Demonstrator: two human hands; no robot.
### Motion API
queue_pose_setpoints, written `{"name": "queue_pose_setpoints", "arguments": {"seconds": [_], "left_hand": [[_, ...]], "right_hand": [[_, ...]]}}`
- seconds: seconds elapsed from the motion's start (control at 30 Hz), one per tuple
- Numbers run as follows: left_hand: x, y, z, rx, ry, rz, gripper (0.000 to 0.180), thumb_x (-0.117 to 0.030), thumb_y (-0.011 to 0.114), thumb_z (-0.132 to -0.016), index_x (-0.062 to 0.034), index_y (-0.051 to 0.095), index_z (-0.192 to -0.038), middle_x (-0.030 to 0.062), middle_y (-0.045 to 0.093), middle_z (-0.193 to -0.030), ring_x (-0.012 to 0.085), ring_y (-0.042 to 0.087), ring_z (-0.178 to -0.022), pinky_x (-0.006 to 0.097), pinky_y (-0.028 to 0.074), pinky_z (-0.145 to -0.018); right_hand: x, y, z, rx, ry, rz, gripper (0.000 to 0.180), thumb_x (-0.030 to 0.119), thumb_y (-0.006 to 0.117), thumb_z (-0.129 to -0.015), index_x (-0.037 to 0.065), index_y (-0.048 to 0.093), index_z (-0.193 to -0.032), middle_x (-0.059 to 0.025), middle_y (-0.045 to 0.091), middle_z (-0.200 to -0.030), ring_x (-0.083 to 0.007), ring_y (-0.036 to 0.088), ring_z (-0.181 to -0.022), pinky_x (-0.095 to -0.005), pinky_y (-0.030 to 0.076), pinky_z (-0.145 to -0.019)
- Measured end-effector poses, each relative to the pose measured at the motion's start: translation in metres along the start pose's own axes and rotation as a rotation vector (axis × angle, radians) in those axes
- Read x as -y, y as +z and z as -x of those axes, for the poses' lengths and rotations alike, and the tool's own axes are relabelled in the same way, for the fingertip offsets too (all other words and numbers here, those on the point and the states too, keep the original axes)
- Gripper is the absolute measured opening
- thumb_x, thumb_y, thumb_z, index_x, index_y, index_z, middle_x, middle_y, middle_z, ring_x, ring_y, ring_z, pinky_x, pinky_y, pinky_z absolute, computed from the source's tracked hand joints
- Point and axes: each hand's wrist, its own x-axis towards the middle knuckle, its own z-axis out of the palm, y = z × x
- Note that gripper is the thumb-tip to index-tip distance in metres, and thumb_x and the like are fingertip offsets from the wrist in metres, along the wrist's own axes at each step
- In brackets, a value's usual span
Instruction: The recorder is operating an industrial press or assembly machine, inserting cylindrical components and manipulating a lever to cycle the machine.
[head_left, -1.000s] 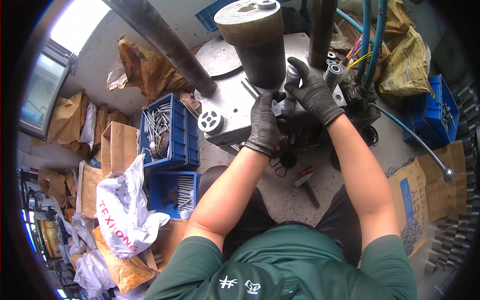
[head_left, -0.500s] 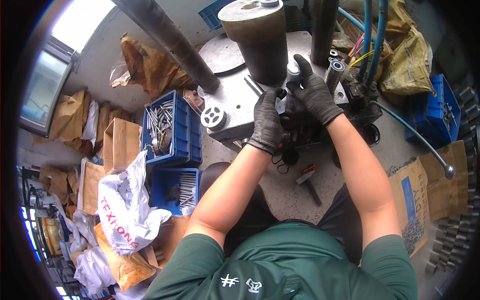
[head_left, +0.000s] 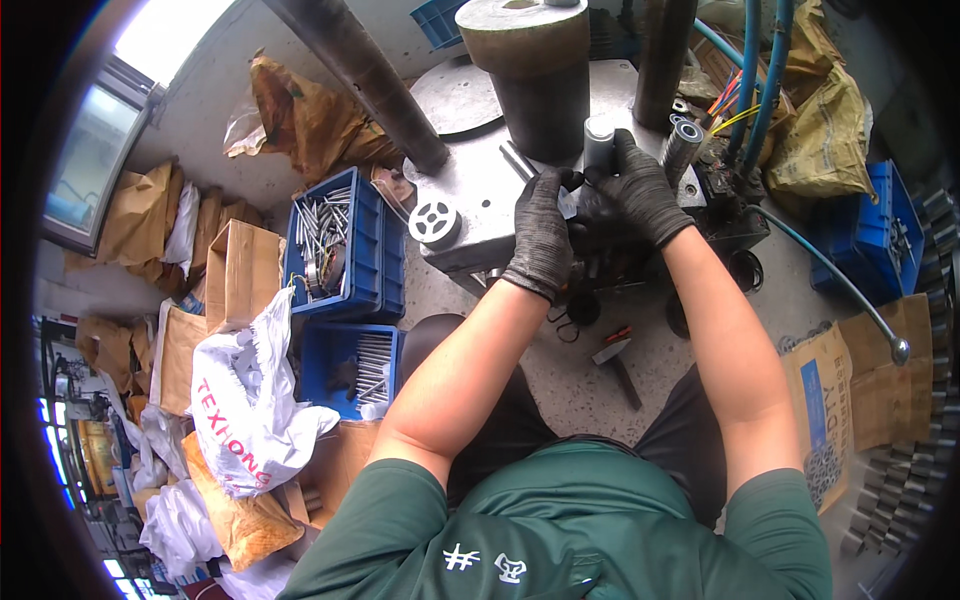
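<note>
Both my hands wear dark knit gloves and work at a grey metal press machine (head_left: 470, 205). My right hand (head_left: 640, 190) is closed around a short upright metal cylinder (head_left: 598, 138) on the machine bed. My left hand (head_left: 542, 232) grips the front of the same fixture just left of it, fingers curled on a small metal part that I cannot make out. A thick dark ram (head_left: 535, 75) stands right behind the hands. A second ribbed metal cylinder (head_left: 682, 145) stands to the right of my right hand.
Two blue crates of metal rods (head_left: 335, 245) (head_left: 350, 365) sit on the floor to my left, with cardboard boxes (head_left: 235, 270) and a white plastic bag (head_left: 245, 400). Blue hoses (head_left: 760, 70) run at the right. A small tool (head_left: 615, 350) lies on the floor. Another blue crate (head_left: 865, 235) stands far right.
My view has shifted slightly; both hands stay at the fixture, with the right hand settling its grip on the upright cylinder and the left hand moved a little closer to it.
</note>
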Motion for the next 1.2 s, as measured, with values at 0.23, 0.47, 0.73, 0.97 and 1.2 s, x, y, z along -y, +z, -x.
{"name": "queue_pose_setpoints", "arguments": {"seconds": [0.23, 0.47, 0.73, 0.97, 1.2], "left_hand": [[-0.004, 0.002, -0.001, -0.026, -0.022, 0.057, 0.028, -0.031, 0.069, -0.098, -0.0125, 0.074, -0.117, 0.0036, 0.074, -0.114, 0.0187, 0.060, -0.079, 0.032, 0.051, -0.070], [0.004, -0.005, -0.016, 0.133, 0.029, 0.005, 0.034, -0.030, 0.063, -0.105, -0.0100, 0.071, -0.131, 0.0085, 0.075, -0.118, 0.0224, 0.072, -0.102, 0.038, 0.061, -0.083], [-0.001, -0.012, -0.028, 0.316, -0.042, -0.075, 0.036, -0.028, 0.055, -0.109, -0.0103, 0.068, -0.138, 0.0088, 0.075, -0.115, 0.0212, 0.075, -0.094, 0.036, 0.065, -0.083], [0.002, -0.014, -0.033, 0.246, 0.033, -0.214, 0.034, -0.026, 0.054, -0.111, -0.0097, 0.068, -0.137, 0.0087, 0.071, -0.117, 0.0190, 0.072, -0.098, 0.035, 0.064, -0.081], [0.001, -0.013, -0.028, 0.113, 0.242, -0.149, 0.031, -0.027, 0.057, -0.110, -0.0091, 0.070, -0.132, 0.0064, 0.071, -0.119, 0.0168, 0.067, -0.089, 0.031, 0.056, -0.067]], "right_hand": [[-0.012, 0.006, -0.001, 0.073, 0.034, -0.117, 0.043, 0.031, 0.083, -0.093, 0.006, 0.061, -0.121, -0.0224, 0.076, -0.105, -0.0372, 0.076, -0.095, -0.0466, 0.058, -0.086], [-0.011, 0.003, -0.001, 0.147, 0.084, -0.185, 0.047, 0.027, 0.086, -0.089, 0.006, 0.066, -0.126, -0.0192, 0.078, -0.107, -0.0309, 0.077, -0.098, -0.0430, 0.059, -0.089], [-0.001, 0.000, 0.003, 0.199, 0.124, -0.241, 0.056, 0.030, 0.090, -0.084, 0.007, 0.070, -0.131, -0.0170, 0.080, -0.109, -0.0287, 0.077, -0.104, -0.0385, 0.058, -0.096], [0.010, 0.004, 0.004, -0.009, 0.013, -0.067, 0.057, 0.018, 0.088, -0.086, 0.006, 0.067, -0.138, -0.0127, 0.075, -0.123, -0.0181, 0.073, -0.097, -0.0350, 0.060, -0.088], [0.024, -0.006, 0.007, -0.039, -0.194, -0.031, 0.049, 0.023, 0.074, -0.100, 0.022, 0.063, -0.147, -0.0139, 0.070, -0.114, -0.0279, 0.074, -0.086, -0.0402, 0.062, -0.082]]}}
